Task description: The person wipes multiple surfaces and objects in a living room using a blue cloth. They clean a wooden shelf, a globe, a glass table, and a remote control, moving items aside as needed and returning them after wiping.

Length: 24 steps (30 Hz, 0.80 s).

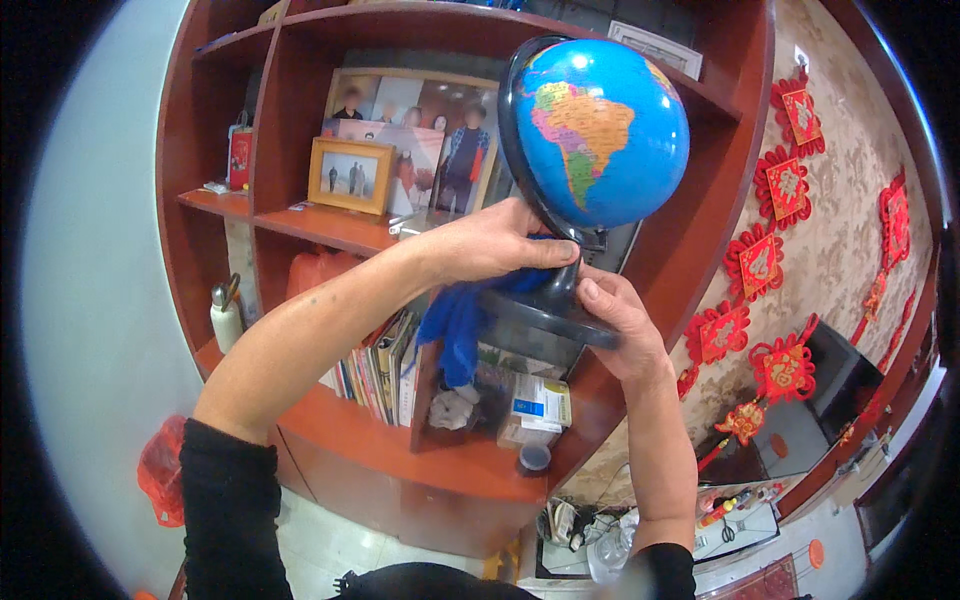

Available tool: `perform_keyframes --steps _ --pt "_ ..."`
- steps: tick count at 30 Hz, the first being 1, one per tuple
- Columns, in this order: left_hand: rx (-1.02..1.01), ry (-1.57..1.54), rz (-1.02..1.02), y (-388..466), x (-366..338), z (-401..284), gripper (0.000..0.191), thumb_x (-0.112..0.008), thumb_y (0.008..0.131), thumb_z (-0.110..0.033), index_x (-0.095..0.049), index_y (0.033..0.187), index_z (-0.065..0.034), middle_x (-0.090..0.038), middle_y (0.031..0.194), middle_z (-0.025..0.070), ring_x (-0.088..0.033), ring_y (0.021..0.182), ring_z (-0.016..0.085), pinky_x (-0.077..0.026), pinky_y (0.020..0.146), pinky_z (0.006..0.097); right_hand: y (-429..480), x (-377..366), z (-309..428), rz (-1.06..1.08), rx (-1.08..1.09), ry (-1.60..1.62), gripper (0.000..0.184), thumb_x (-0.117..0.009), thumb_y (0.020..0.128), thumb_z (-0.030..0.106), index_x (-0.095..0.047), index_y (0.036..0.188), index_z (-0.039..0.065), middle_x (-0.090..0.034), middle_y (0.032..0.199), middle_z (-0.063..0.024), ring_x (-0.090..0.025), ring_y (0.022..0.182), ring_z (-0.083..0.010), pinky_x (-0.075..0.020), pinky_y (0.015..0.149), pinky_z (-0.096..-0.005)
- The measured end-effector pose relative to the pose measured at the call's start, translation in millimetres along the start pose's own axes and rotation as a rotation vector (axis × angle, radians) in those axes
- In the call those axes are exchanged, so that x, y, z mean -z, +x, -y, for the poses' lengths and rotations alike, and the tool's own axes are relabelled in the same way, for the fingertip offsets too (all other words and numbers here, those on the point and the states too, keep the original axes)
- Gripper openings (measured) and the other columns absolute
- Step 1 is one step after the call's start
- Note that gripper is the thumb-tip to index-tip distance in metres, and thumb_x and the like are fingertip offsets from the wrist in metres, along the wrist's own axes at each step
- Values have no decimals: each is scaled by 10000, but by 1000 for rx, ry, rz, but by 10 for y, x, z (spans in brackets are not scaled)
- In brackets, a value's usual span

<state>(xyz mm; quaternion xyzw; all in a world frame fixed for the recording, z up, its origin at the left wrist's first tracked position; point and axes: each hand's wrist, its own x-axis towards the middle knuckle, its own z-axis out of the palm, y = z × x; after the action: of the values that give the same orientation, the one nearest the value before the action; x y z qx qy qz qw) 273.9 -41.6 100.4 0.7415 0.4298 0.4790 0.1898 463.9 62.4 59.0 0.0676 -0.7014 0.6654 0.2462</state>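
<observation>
A blue desk globe [600, 142] on a black plastic stand [547, 319] is held up before the shelves, tilted, with South America facing me. My left hand [517, 244] grips the neck of the stand just under the globe, its thumb lying across the front. A blue cloth [454, 330] hangs down behind and below that hand, partly hidden by it and the stand. On the right side, my right hand [626, 319] holds the edge of the round base, thumb on top.
Behind stands a red-brown wooden shelf unit [450, 19] with framed photographs [351, 176], books [382, 367], a small box [536, 409] and a pale flask [225, 319]. Red knot decorations [784, 367] hang at the right. A low white table [739, 529] with small items stands lower right.
</observation>
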Motion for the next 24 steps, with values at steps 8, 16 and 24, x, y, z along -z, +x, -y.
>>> perform_keyframes --steps 8,16,24 --pt "-143 432 -120 -54 10 -41 338 -710 857 -298 -707 960 24 -720 846 105 -675 830 175 -514 788 331 32 -101 15 -146 44 -108 577 -778 808 233 -534 1258 -34 -668 1075 -112 -655 982 -180 -530 895 -304" --pt "-154 640 -392 -208 194 90 389 -660 893 -360 -711 826 20 -665 686 183 -672 662 257 -510 651 384 -175 54 429 -392 169 -263 381 -733 806 120 -589 1139 4 -698 1039 -120 -662 926 -180 -531 862 -320" --pt "-220 685 -306 -280 33 214 372 -618 914 -378 -700 843 -23 -687 809 186 -666 806 385 -524 737 478 113 304 1572 -498 470 -687 376 -698 864 244 -617 1143 6 -692 1041 -81 -622 978 -141 -462 920 -290"
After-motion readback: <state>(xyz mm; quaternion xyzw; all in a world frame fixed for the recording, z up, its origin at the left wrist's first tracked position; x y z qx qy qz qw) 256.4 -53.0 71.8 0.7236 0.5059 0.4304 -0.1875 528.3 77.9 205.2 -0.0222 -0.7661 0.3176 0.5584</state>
